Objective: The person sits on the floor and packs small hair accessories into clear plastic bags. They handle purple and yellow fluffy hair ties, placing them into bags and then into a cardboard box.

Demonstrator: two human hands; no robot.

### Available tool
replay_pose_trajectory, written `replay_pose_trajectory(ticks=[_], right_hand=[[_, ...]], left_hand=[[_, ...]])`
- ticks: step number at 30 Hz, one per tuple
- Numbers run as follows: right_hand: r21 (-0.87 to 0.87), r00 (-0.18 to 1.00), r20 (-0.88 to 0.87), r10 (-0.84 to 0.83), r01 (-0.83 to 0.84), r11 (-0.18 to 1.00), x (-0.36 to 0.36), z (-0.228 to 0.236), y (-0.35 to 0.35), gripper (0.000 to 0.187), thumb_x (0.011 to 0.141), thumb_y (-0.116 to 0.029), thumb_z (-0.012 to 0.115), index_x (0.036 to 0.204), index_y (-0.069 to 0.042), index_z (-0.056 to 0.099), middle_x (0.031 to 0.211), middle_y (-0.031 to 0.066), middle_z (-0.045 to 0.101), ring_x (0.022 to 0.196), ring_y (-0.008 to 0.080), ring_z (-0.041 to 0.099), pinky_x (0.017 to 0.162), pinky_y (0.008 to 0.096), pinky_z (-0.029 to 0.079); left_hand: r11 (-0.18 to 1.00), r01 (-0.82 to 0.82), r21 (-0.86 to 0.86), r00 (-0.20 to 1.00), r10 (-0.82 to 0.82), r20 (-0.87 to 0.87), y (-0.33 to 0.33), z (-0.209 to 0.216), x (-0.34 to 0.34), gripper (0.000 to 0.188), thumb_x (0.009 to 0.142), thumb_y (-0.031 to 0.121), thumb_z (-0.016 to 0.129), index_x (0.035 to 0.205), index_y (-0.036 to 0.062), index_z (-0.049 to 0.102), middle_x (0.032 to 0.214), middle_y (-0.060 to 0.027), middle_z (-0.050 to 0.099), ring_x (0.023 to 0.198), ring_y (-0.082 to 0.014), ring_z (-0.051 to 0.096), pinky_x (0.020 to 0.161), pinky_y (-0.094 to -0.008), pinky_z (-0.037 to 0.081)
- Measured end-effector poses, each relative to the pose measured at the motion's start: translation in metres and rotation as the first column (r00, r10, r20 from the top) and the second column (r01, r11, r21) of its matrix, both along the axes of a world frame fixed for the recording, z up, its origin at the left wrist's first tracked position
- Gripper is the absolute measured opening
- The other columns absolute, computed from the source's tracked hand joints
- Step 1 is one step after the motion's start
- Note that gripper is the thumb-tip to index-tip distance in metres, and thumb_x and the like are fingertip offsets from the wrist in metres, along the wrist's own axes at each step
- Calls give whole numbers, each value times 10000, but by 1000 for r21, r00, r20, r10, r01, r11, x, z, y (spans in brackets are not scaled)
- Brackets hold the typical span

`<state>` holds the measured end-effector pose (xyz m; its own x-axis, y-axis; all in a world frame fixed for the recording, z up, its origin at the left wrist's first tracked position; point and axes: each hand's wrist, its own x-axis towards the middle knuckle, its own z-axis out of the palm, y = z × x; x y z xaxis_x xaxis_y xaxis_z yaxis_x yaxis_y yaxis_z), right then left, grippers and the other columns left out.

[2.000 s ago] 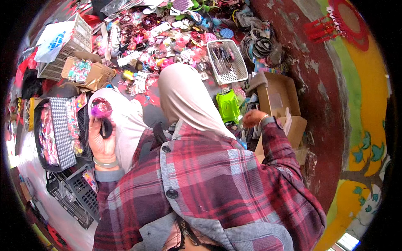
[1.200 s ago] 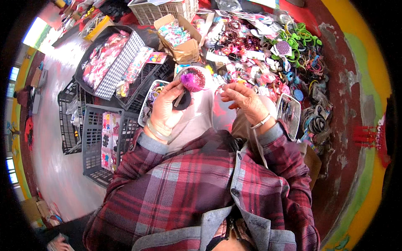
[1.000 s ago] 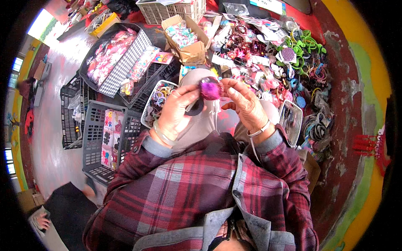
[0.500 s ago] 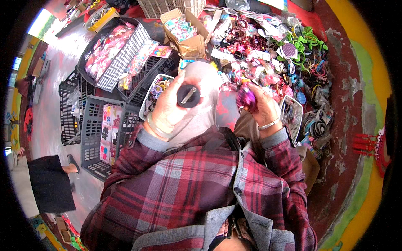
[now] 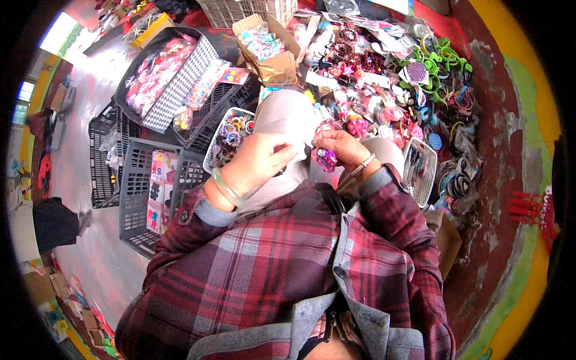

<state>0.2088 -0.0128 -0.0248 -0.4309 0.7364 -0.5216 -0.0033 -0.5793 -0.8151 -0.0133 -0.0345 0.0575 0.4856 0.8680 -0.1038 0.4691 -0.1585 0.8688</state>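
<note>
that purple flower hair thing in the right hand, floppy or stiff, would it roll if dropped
The purple flower hair piece looks soft and light: the right hand pinches it with fingertips alone. Its ruffled, uneven shape probably would not roll far. It looks more crushable than breakable.

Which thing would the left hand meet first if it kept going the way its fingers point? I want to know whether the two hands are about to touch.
Probably the purple sparkly ornament held in the right hand; the left hand points toward it.
</note>
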Motion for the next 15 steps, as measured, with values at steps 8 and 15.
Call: replay_pose_trajectory(ticks=[8, 15], right_hand=[[435, 995, 4, 98, -90, 896, 11, 35, -20, 188, 866, -187, 558, 841, -10, 616, 758, -37, 568, 723, 41, 491, 619, 209, 426], [728, 792, 600, -111, -484, 485, 29, 138, -41, 83, 788, -168, 576, 820, -98, 607, 623, 126, 556, 553, 297, 569, 503, 354, 445]], left_hand=[[991, -46, 129, 999, 49, -14, 3, 10, 15, 144, 820, 119, 608, 894, -4, 609, 725, -57, 590, 581, -67, 511, 509, -232, 413], [999, 32, 8, 912, -32, 409, 21, 37, 34, 489, 787, 94, 654, 1217, -5, 443, 1200, -115, 467, 710, -104, 577, 615, -229, 478]])
